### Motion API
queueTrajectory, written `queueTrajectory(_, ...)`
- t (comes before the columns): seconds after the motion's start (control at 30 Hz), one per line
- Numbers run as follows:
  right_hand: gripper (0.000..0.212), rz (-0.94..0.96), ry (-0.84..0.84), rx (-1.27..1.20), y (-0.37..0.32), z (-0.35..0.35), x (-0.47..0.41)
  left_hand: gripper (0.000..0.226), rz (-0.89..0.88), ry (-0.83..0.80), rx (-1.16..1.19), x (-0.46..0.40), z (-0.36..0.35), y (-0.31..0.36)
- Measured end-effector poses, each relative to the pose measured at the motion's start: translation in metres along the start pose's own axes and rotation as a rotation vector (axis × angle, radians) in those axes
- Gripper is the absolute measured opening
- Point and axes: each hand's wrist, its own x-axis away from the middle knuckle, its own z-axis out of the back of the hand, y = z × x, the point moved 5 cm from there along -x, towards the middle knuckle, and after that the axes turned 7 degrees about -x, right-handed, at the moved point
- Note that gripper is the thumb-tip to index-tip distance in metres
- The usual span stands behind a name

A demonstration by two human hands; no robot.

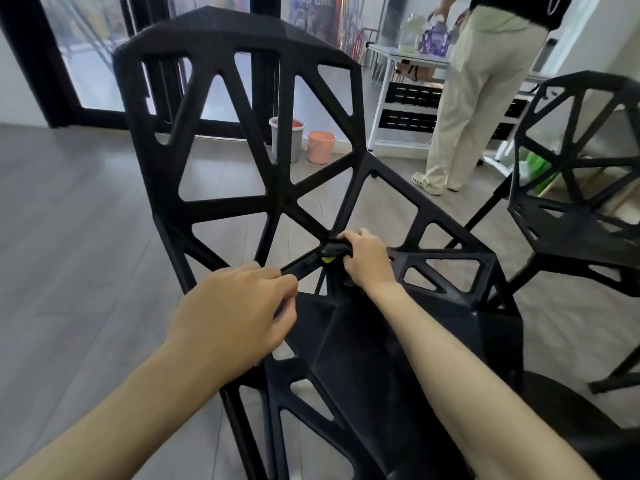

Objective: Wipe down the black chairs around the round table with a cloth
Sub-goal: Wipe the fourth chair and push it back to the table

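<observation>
My right hand (pixel 367 261) bunches the soft dark cloth (pixel 334 252) against the stiff, openwork black chair (pixel 242 202) where its struts join; my left hand (pixel 235 313) pinches a neighbouring strut, steadying it.

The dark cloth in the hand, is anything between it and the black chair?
Nothing visible. The right hand grips the bunched dark cloth right against the junction of struts on the black lattice-frame chair. The left hand holds a nearby strut.

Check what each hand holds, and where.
Right hand grips a bunched dark cloth against the black lattice plastic chair; left hand grips a seat strut.
</observation>
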Motion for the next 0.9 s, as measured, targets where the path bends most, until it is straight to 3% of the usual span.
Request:
queueTrajectory(0.13, 0.044, 0.013, -0.043, 0.088, 0.003, 0.007, -0.004, 0.017, -0.008, -0.005, -0.014, 0.001, -0.003, -0.003)
queueTrajectory(0.27, 0.045, -0.122, 0.048, 0.22, 0.06, 0.06, 0.018, 0.016, -0.014, 0.022, -0.06, 0.0, -0.006, -0.001)
queueTrajectory(0.4, 0.045, -0.09, 0.067, 0.282, 0.082, 0.076, 0.039, 0.02, 0.01, 0.071, -0.026, 0.0, 0.0, 0.0)
queueTrajectory(0.7, 0.037, -0.04, 0.041, 0.058, -0.004, -0.013, -0.015, 0.017, -0.026, 0.056, -0.028, -0.002, -0.004, 0.002)
queueTrajectory(0.9, 0.039, 0.0, -0.038, 0.097, 0.009, -0.006, -0.021, 0.018, -0.06, 0.002, -0.089, -0.006, -0.016, 0.002)
